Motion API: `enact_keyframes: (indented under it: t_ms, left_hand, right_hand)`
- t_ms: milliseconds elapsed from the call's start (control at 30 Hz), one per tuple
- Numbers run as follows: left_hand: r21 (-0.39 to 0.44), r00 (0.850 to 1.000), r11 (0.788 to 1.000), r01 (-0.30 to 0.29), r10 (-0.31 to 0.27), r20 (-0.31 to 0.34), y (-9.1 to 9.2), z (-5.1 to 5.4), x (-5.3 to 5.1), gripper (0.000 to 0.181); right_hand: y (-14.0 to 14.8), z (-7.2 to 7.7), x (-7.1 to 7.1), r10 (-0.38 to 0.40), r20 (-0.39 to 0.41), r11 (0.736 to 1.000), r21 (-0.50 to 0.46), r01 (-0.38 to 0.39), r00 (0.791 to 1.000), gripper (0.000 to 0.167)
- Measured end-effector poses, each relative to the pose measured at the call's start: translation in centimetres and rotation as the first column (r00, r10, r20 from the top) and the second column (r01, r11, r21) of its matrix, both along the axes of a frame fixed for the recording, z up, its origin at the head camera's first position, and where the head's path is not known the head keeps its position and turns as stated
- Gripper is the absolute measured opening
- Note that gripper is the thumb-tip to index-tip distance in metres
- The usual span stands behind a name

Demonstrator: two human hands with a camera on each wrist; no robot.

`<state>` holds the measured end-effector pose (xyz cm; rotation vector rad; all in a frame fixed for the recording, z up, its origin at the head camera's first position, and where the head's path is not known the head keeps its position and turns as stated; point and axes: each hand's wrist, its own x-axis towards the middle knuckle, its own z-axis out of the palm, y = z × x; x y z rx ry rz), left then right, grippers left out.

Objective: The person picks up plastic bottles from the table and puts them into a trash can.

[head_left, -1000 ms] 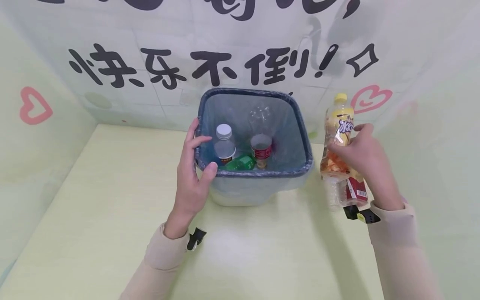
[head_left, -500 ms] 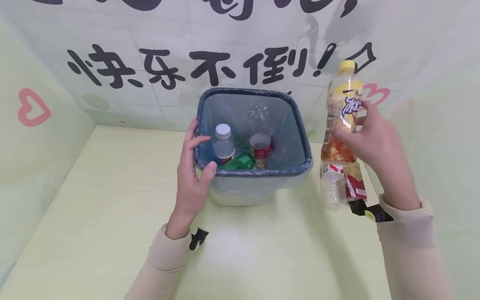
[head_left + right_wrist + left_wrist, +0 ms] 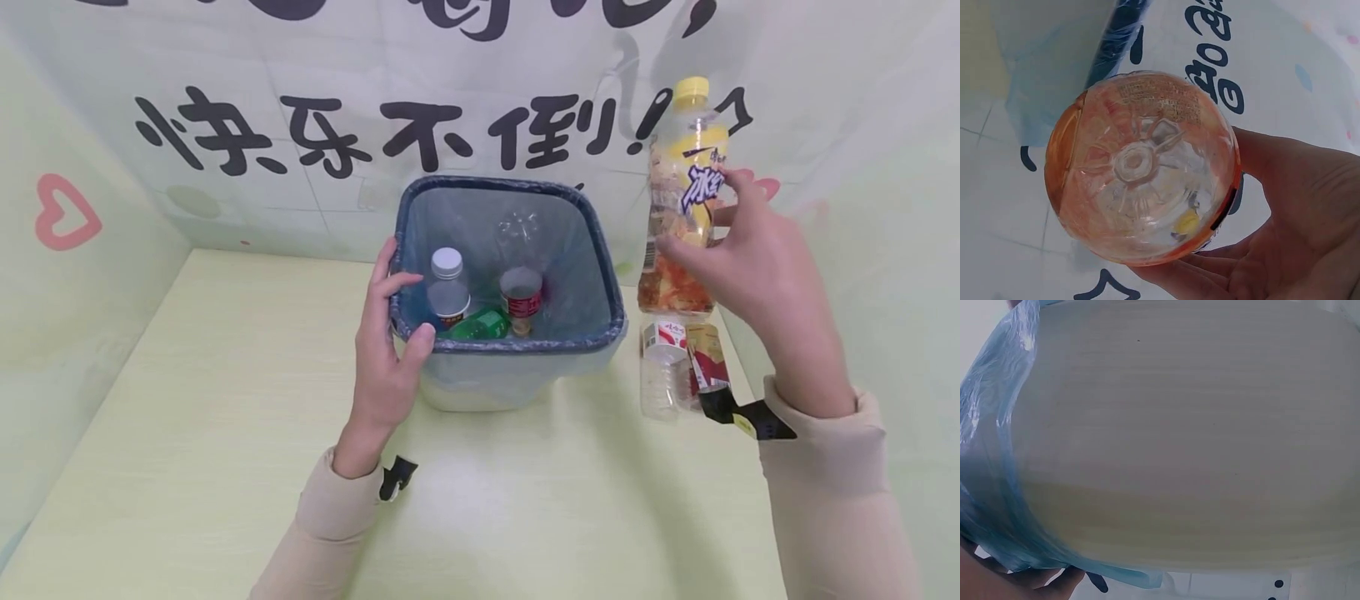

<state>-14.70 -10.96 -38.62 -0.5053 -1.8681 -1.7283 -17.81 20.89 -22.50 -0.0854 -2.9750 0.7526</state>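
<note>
My right hand grips a plastic iced tea bottle with a yellow cap and label, held upright above the table to the right of the bin. In the right wrist view, the bottle's ribbed base faces the camera, and fingers wrap its side. My left hand holds the left rim of the trash bin, which has a blue-grey bag liner. In the left wrist view, fingers lie against the bag. Inside the bin are a white-capped bottle, a green bottle and a red-labelled cup-like container.
Below the held bottle, a clear bottle and a red-and-gold labelled container lie on the pale table. A wall with large black lettering stands behind the bin.
My right hand has lifted the iced tea bottle up from beside the bin, uncovering more of the containers under it. My left hand stays on the bin's rim.
</note>
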Motion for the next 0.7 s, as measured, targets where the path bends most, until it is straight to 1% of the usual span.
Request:
enact_keyframes:
  t_ms: [200,333,500,700]
  left_hand:
    - [0.01,1.0,1.0,0.001,-0.001,0.005,0.1,-0.1,0.0,0.054]
    - [0.01,1.0,1.0,0.006,-0.006,0.009,0.2,-0.2,0.1,0.058]
    - [-0.007,1.0,1.0,0.002,-0.002,0.006,0.2,-0.1,0.1,0.061]
    - [-0.018,1.0,1.0,-0.012,0.011,-0.005,0.0,0.0,0.2,0.063]
  right_hand:
    - [-2.5,1.5,-0.6,0.042,-0.012,0.999,-0.005,-0.042,0.999,0.094]
    - [-4.3,2.1,-0.9,0.069,-0.023,0.998,-0.003,-0.069,0.997,0.091]
    - [-5.8,2.1,-1.2,0.089,-0.027,0.996,-0.016,-0.089,0.996,0.093]
    - [-6.9,1.3,-1.2,0.109,-0.003,0.992,-0.067,-0.109,0.994,0.099]
